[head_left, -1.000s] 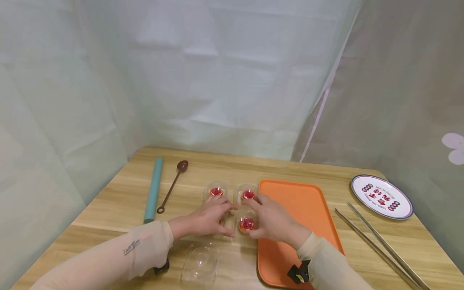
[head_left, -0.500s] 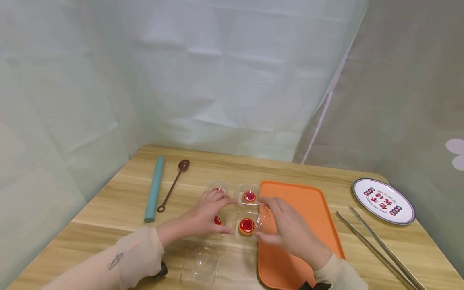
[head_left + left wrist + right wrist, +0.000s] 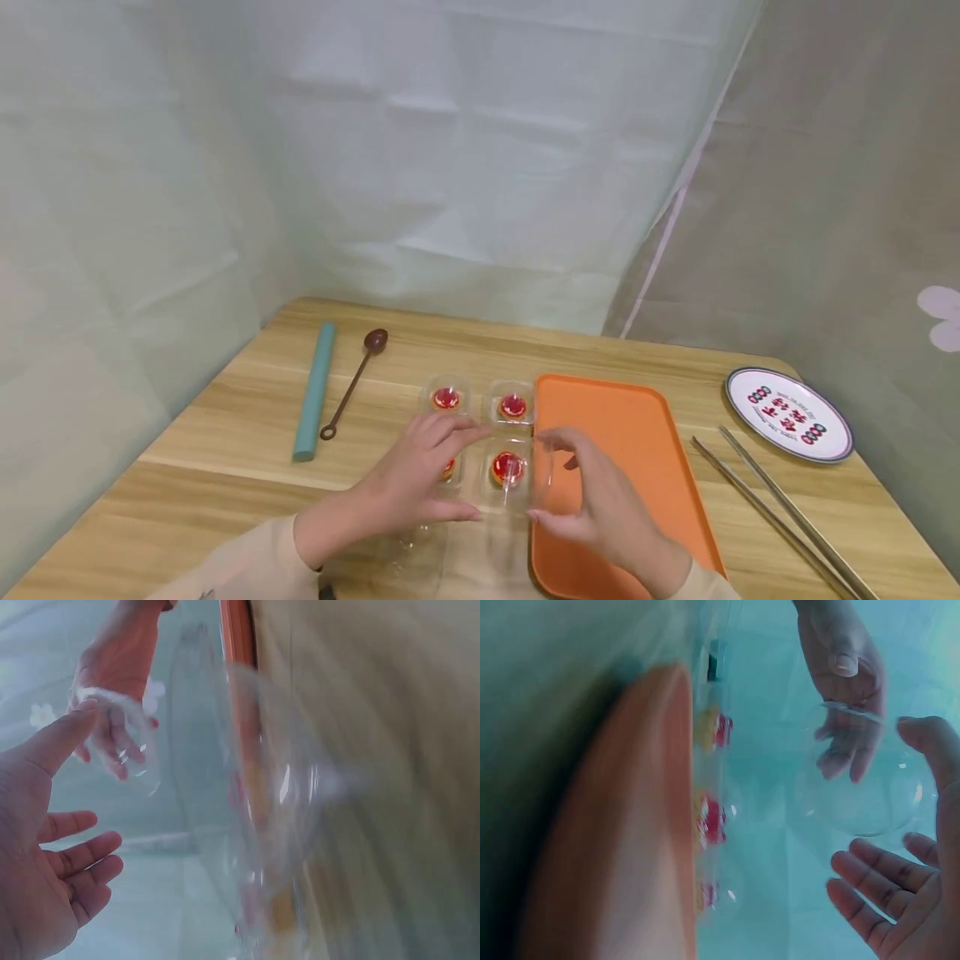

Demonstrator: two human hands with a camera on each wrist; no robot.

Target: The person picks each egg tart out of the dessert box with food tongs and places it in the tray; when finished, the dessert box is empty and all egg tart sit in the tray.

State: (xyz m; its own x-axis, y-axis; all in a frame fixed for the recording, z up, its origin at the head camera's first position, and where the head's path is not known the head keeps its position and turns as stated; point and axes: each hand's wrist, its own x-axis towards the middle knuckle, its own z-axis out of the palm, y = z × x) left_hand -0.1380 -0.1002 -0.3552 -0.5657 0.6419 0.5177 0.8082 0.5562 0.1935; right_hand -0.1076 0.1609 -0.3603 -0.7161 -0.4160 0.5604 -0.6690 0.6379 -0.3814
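Both hands hold a clear plastic dome lid (image 3: 862, 795) between them, raised above the tabletop. My left hand (image 3: 405, 475) has its thumb and index finger at the lid's left side; in the left wrist view its thumb tip meets the rim. Opposite, my right hand (image 3: 611, 508) spreads thumb and fingers at the right side. Seen through or under the lid is a red-topped tart (image 3: 507, 468) in a clear container. Behind it stands another tart (image 3: 513, 406), with a third (image 3: 446, 398) at back left. A further tart (image 3: 448, 468) is partly hidden behind my left fingers.
Another clear lid (image 3: 420, 554) lies in front, partly behind my left hand. An orange tray (image 3: 615, 417) lies under my right hand. A teal rod (image 3: 315, 392) and a brown spoon (image 3: 351, 392) are at left. Metal tongs (image 3: 780, 508) and a patterned plate (image 3: 789, 414) are at right.
Both hands have come up and towards me with the dome lid, and the right hand has shifted rightward. The back left tart, partly covered by the left hand before, is now in full view.
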